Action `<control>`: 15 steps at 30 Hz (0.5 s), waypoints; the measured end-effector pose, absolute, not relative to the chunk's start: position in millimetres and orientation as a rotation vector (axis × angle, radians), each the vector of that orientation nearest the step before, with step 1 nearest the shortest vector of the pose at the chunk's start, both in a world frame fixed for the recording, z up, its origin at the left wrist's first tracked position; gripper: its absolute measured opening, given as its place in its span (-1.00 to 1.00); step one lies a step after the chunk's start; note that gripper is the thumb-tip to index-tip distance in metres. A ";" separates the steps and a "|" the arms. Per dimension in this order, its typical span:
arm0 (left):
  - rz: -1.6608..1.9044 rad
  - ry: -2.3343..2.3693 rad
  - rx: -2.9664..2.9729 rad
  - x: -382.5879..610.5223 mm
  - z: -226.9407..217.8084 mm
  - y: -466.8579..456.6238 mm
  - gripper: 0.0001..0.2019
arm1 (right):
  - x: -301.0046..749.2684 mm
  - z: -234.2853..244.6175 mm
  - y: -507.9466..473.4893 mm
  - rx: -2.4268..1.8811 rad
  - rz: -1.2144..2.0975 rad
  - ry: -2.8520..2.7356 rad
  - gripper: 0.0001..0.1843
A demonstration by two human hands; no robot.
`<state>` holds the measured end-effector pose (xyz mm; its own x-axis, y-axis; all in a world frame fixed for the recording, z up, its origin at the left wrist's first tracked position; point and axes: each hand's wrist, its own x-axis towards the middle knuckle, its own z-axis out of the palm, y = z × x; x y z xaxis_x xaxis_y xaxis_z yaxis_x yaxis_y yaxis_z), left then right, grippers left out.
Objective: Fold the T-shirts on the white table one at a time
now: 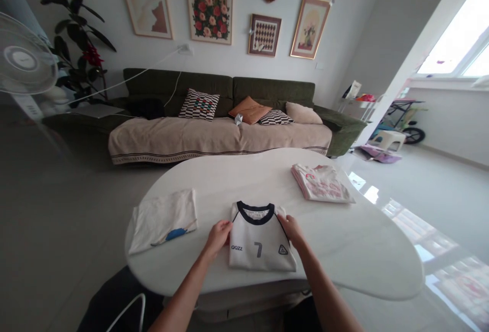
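Observation:
A folded white jersey [260, 243] with a dark collar and the number 7 lies at the near edge of the white oval table [362, 250]. My left hand [218, 235] grips its left edge, fingers curled on the cloth. My right hand [291, 229] holds its right edge the same way. To the left lies a folded white garment [164, 219] with a blue mark. At the right, further back, rests a folded white and pink garment [321, 183].
A green sofa [214, 118] with a beige cover and several cushions stands behind the table. A fan [23, 62] and a tall plant [76, 36] are at the left. A white chair back [128, 311] shows at the bottom left. Shiny floor spreads to the right.

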<state>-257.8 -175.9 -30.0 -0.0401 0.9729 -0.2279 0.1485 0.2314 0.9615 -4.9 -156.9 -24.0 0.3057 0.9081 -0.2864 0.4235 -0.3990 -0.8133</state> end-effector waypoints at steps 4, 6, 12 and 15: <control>1.026 1.572 1.220 -244.3 -34.5 -140.7 -0.79 | -8.1 -28.9 -151.1 -2.077 0.761 -1.271 -0.59; 1.018 1.618 1.266 -237.1 -37.1 -127.2 -0.82 | -10.7 -29.2 -150.7 -2.108 0.686 -1.326 -0.61; 1.041 1.693 1.381 -222.2 -38.8 -115.6 -0.62 | -14.6 -19.0 -148.4 -2.180 0.475 -1.404 -0.57; 1.106 1.716 1.524 -217.0 -41.4 -122.5 -0.50 | -19.9 -17.8 -148.8 -2.163 0.277 -1.501 -0.47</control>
<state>-217.0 -122.5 -41.4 -0.1742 0.9798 0.0980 0.4937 0.0008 0.8696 -19.9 -148.8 -17.8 0.3748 0.9208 0.1079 0.8214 -0.2758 -0.4992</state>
